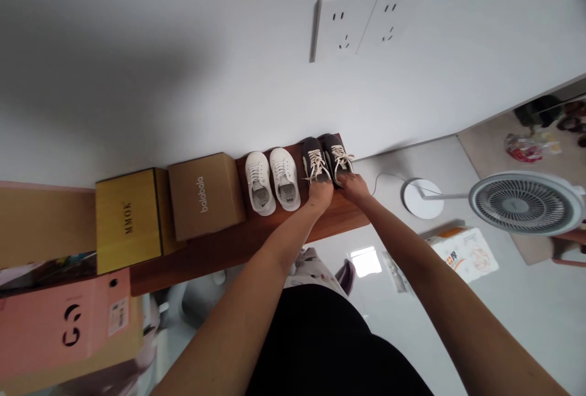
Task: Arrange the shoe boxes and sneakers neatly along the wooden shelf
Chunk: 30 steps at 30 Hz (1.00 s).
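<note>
Two dark sneakers with cream laces stand side by side at the right end of a reddish-brown wooden bench (341,216), toes to the wall. My left hand (321,193) is closed on the heel of the left dark sneaker (315,155). At the heel of the right dark sneaker (337,152), my right hand (354,187) is closed too; its fingertips are partly hidden inside the shoe. Just left of them sits a pair of white sneakers, the nearer white sneaker (284,176) and the farther white sneaker (259,179), untouched.
A brown shoebox (206,194) and a yellow box (126,219) line the bench to the left. A pink box (59,326) is at lower left. Right of the bench, a white fan (517,204) stands on the floor near a white package (469,255). Wall sockets (370,21) are above.
</note>
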Motion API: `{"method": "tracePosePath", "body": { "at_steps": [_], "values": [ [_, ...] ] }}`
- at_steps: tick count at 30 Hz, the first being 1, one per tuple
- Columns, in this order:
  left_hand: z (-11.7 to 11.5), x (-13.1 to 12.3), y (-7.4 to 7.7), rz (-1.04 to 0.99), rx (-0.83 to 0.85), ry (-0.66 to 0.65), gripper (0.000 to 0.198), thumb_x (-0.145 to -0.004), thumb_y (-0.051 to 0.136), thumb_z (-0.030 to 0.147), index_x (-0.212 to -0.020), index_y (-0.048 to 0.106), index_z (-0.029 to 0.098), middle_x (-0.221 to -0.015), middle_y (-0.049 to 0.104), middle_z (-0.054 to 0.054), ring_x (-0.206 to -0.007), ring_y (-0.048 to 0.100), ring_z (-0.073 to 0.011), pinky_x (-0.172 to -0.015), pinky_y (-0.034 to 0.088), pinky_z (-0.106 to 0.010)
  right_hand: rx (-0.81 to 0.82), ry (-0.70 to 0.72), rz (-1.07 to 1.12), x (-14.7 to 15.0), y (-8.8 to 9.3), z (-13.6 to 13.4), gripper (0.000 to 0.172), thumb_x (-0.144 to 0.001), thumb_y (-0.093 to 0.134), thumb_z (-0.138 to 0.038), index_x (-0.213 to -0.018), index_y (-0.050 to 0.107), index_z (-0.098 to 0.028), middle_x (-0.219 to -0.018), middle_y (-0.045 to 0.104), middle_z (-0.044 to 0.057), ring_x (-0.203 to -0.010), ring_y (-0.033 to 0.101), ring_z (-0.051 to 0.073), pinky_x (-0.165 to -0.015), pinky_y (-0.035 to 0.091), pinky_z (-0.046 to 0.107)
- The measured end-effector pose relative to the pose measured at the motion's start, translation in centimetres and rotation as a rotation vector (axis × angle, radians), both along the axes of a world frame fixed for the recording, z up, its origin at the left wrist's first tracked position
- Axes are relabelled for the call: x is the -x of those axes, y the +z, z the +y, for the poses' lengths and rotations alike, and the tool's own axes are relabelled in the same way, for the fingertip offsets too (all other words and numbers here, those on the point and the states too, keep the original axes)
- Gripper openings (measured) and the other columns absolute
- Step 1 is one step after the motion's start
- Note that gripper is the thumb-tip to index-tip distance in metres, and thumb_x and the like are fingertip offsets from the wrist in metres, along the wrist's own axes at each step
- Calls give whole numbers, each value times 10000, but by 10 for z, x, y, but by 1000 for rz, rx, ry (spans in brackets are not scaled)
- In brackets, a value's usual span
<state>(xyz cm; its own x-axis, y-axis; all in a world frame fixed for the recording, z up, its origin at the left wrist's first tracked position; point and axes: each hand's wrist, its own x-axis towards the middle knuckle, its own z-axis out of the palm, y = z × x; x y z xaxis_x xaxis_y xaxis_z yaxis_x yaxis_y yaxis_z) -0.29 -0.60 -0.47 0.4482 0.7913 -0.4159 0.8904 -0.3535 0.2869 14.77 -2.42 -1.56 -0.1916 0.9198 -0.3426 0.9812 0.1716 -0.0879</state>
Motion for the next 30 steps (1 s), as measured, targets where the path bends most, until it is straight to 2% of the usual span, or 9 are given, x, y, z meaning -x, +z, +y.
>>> {"method": "tracePosePath", "body": {
  "at_steps": [6,10,14,17,19,21,24,27,30],
  "values": [
    [0,-3,-3,22,14,-9,328,-937,438,20,-1118,712,18,-1054,738,-242,-1074,709,-310,-975,526,-410,24,-21,-27,6,-3,5,205,-914,591,-173,-1095,681,-143,-1085,747,167,-1079,623,279,-902,404,342],
    [-1,-4,1,18,13,1,338,-971,405,42,-1145,695,42,-1075,737,-225,-1079,712,-291,-984,518,-395,40,-56,-53,12,-2,4,204,-948,538,-147,-1092,682,-132,-1075,735,176,-1084,614,278,-920,409,352],
    [-3,-2,17,2,-4,5,301,-991,443,77,-1212,643,43,-1087,731,-213,-1108,703,-283,-998,508,-397,-3,-122,-79,18,11,-3,267,-941,548,-145,-1192,640,-123,-1213,676,213,-1150,568,305,-934,414,377],
    [-15,19,35,-99,-26,13,307,-993,486,123,-1270,611,81,-1167,719,-198,-1149,681,-279,-1002,503,-396,-106,-212,0,27,25,-16,325,-939,585,-226,-1247,615,-127,-1268,646,228,-1161,549,336,-954,424,414],
    [-30,51,46,-227,-10,46,319,-995,498,157,-1291,610,127,-1220,718,-169,-1144,678,-257,-997,500,-365,-171,-267,144,40,32,-32,343,-942,588,-278,-1252,620,-135,-1243,663,214,-1142,565,338,-980,434,433],
    [-53,97,54,-380,48,133,306,-1002,473,175,-1253,649,174,-1223,734,-127,-1105,690,-219,-969,498,-312,-203,-326,357,61,34,-56,329,-939,582,-303,-1222,641,-147,-1191,692,190,-1109,598,325,-1000,450,448],
    [-99,184,58,-519,167,389,231,-973,520,238,-1070,730,220,-1001,785,-63,-935,721,-205,-885,512,-295,-120,-514,763,106,28,-102,264,-893,638,-374,-1094,682,-209,-1071,733,111,-967,664,270,-938,515,432],
    [-146,272,50,-608,248,795,210,-929,580,330,-851,735,211,-726,734,-37,-731,701,-205,-764,515,-299,207,-674,1075,163,13,-146,253,-772,757,-414,-948,704,-240,-891,733,35,-812,676,216,-797,551,374],
    [-180,353,36,-705,274,1369,280,-904,604,387,-719,670,187,-602,644,-31,-605,638,-183,-659,493,-281,514,-752,1212,228,0,-167,281,-679,832,-394,-862,714,-217,-745,695,-2,-692,633,172,-675,526,311]
  ]
}}
